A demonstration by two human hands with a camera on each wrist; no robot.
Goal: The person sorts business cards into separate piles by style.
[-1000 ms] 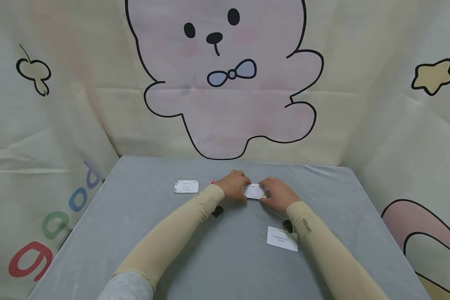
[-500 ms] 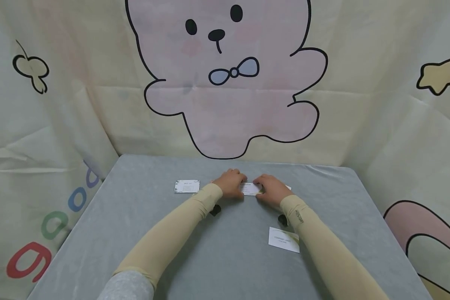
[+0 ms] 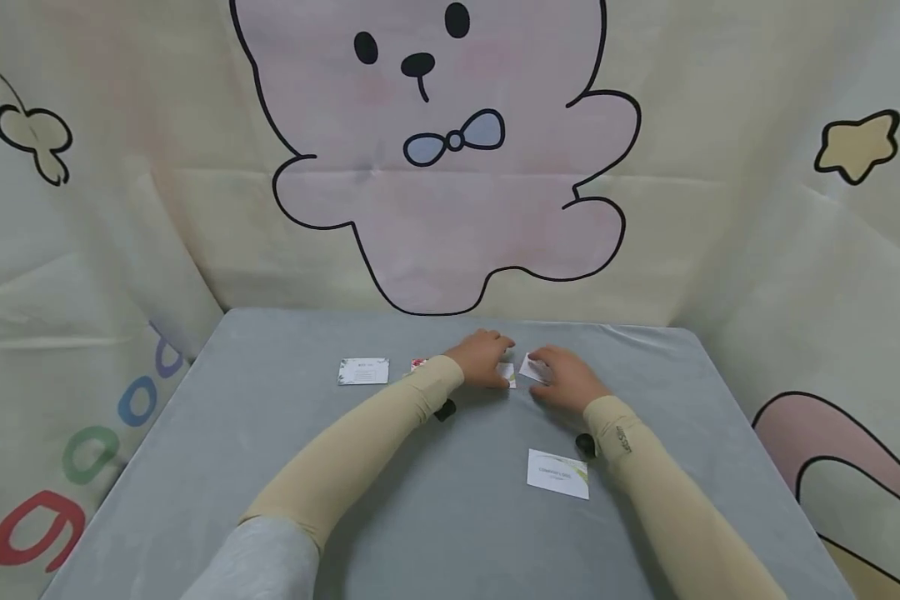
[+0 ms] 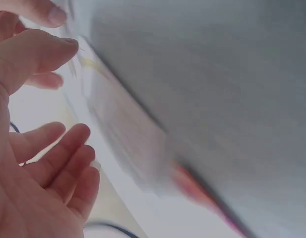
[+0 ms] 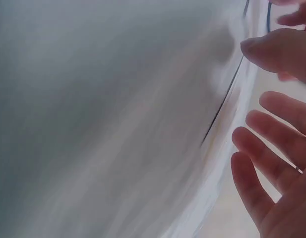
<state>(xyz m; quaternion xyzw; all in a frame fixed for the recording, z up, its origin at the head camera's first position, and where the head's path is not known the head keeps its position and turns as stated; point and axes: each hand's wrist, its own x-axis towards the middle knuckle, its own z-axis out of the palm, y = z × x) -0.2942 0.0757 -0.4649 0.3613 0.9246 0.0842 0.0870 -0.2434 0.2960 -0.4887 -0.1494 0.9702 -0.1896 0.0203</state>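
Note:
My left hand (image 3: 482, 358) rests over a white card with a yellow corner (image 3: 507, 374), covering most of it. Its thumb lies near the card's lower edge while the fingers stay loose. Just to the right, my right hand (image 3: 570, 379) lies over another white card (image 3: 534, 368), slightly tilted against the row. The thumb and index finger are at its edges; in the right wrist view the fingers are spread and relaxed. Left of my left sleeve, a card with a red pattern (image 3: 417, 363) is mostly hidden. The wrist views are blurred.
A white card with dark floral corners (image 3: 363, 372) lies at the row's left end. Nearer me is a white company-logo card (image 3: 558, 474). They lie on a grey cloth-covered table (image 3: 450, 517), with a printed bear curtain (image 3: 435, 250) behind its far edge.
My right hand has left the card beside my left hand and shifted right onto the tilted card. My left hand has moved slightly right, over the yellow-cornered card.

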